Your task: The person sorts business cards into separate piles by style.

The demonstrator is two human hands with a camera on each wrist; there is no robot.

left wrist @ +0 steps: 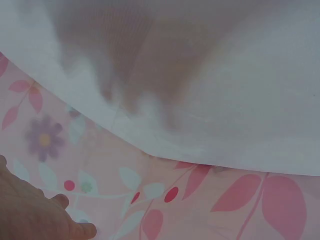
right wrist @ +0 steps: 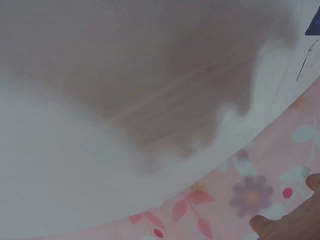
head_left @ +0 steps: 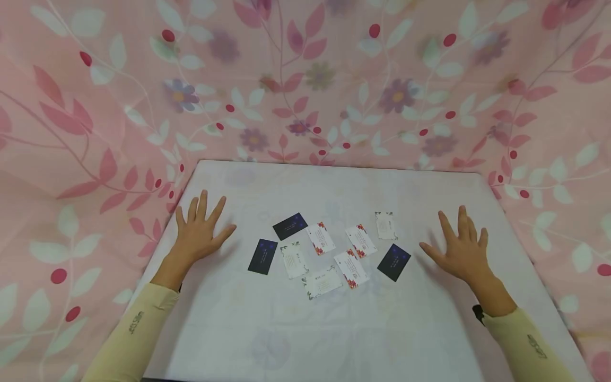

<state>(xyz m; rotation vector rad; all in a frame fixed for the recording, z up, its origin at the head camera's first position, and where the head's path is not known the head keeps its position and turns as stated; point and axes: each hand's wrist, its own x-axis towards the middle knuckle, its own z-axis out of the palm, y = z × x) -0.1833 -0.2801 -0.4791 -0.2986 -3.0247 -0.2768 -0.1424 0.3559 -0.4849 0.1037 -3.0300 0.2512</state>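
Several small printed cards lie scattered around the middle of the table. Some are dark, like the left dark card, the upper dark card and the right dark card. Others are white with red flowers, such as one red-flowered card, or white with green leaves, such as one leafy card. Left of them my left hand hovers with fingers spread, holding nothing. On the other side my right hand is likewise spread above the table, nearest the right dark card. Each wrist view shows only a few fingers and the hand's shadow.
A white cloth covers the table. Pink floral fabric hangs behind it and at both sides. A corner of a dark card shows at the edge of the right wrist view.
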